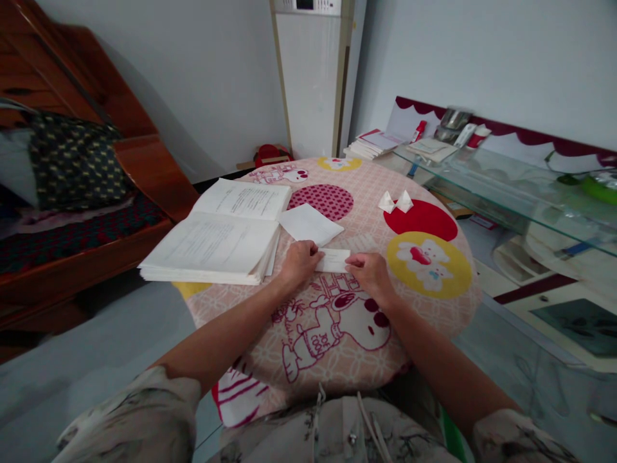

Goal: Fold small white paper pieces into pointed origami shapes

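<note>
Between my two hands lies a small folded piece of white paper (pixel 333 260), flat and oblong, low over the table. My left hand (pixel 301 260) pinches its left end, and my right hand (pixel 370 270) grips its right end between thumb and fingers. Just beyond my left hand rests a loose white sheet (pixel 311 224), whose left corner meets the open book. That thick open book (pixel 216 235) with printed pages is on the left of the table. Two small folded paper shapes with pointed tops (pixel 396 202) stand side by side at the far right.
The round table has a patterned cloth (pixel 332 341). To the right is a glass-topped stand (pixel 520 199) holding papers, a red bottle (pixel 419 131) and metal containers (pixel 453 122). A wooden bench (pixel 149 170) with a dark bag (pixel 74 164) is at the left.
</note>
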Motion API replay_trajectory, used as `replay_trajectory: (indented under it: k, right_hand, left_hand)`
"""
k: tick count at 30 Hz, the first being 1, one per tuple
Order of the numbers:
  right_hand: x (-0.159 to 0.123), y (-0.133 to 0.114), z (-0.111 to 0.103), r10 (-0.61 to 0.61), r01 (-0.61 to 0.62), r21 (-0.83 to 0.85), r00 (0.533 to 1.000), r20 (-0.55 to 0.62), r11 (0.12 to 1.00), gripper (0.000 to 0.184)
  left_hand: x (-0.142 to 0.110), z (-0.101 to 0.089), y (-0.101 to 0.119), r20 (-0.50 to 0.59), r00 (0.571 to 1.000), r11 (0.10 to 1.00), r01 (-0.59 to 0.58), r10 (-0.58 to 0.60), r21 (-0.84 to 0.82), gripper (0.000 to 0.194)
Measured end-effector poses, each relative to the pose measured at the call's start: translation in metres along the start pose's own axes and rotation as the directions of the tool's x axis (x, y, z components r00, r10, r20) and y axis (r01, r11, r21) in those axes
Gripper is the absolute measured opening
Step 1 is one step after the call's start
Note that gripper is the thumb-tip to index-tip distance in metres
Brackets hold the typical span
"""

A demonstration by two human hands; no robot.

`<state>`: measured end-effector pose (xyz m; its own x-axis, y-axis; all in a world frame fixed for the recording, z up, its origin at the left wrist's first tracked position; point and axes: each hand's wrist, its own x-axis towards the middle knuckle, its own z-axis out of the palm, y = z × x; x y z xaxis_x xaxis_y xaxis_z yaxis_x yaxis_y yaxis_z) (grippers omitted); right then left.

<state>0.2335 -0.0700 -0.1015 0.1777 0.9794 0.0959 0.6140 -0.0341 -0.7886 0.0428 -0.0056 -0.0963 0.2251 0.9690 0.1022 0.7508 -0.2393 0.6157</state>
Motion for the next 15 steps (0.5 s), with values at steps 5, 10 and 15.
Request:
replay_trajectory:
  k: [5,10,15]
  right_hand:
    - [0.005,0.002,0.0,0.027,-0.028,-0.033,0.999,-0.035,0.999,0.015]
    - [0.008,0.001,0.001,0.088,-0.089,-0.023,0.996,-0.029,0.996,0.015]
    - [0.009,0.001,0.003,0.12,-0.121,-0.021,0.992,-0.046,0.992,0.017]
  left_hand:
    - [-0.001,-0.001,-0.001,0.004,1.0,0.998,0.017,-0.016,-0.069,0.003]
    - [-0.009,0.001,-0.004,-0.021,1.0,0.985,0.013,-0.017,-0.171,0.032]
    - [-0.008,0.0,0.0,-0.024,0.999,0.987,0.031,-0.035,-0.16,0.034]
